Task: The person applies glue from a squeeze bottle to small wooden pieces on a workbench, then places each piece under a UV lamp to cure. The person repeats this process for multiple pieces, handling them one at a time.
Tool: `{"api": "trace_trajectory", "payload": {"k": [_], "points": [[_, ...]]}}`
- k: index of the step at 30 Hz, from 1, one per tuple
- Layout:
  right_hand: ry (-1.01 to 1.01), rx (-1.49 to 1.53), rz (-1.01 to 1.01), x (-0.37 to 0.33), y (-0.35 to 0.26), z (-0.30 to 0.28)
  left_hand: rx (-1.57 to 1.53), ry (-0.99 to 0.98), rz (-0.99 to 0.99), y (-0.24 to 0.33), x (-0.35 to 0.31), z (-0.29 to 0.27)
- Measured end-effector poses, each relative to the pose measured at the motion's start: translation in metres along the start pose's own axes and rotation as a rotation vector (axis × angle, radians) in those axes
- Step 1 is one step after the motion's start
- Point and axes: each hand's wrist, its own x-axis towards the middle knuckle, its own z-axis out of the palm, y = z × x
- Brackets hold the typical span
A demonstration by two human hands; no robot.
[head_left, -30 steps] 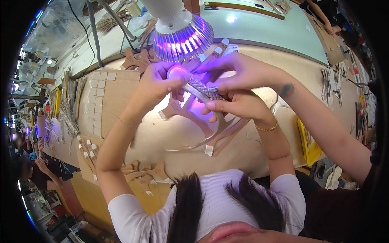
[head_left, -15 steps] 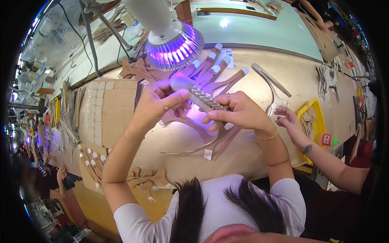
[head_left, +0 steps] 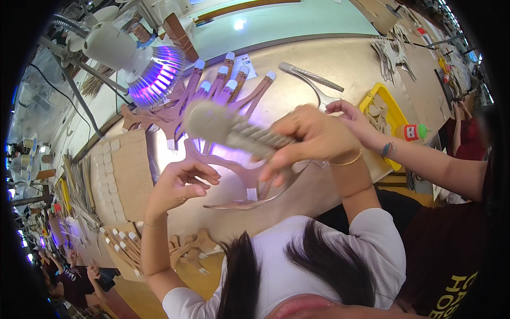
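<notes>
A beige strap piece with a braided band and a rounded end is pinched in my right hand. It is tilted, blurred by motion, and a thin tail of it curves down below the hand. My left hand is empty, with fingers apart and slightly curled, left of the strap and above the table. Brown strap pieces with white tips lie fanned out under the lamp, which glows purple. A similar braided strap rests on the table beyond my right hand.
A co-worker's hand and forearm reach in from the right, close to my right hand. Beyond stand a yellow tray and a bottle with a green cap. Cardboard with pale patches lies at left; more tipped straps lie nearer.
My left hand has let go of the strap and dropped lower. My right hand still holds the strap, now swung away from under the lamp. The view has turned to the right.
</notes>
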Motion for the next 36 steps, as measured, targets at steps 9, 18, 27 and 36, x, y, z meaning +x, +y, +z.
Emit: {"api": "trace_trajectory", "payload": {"k": [9,18,27,36], "points": [[0.197,0.103,-0.267,-0.084,0.006,-0.060,0.177,0.234,-0.055,-0.012,-0.056,-0.001],[0.443,-0.274,0.283,-0.016,0.081,-0.218,0.141,0.634,-0.084,-0.015,-0.131,0.003],[0.672,-0.933,0.055,0.015,0.092,-0.251,0.450,0.932,-0.176,-0.031,-0.215,0.014],[0.484,-0.830,-0.047,0.042,0.059,-0.150,0.593,1.216,-0.622,-0.080,-0.279,0.000]]}}
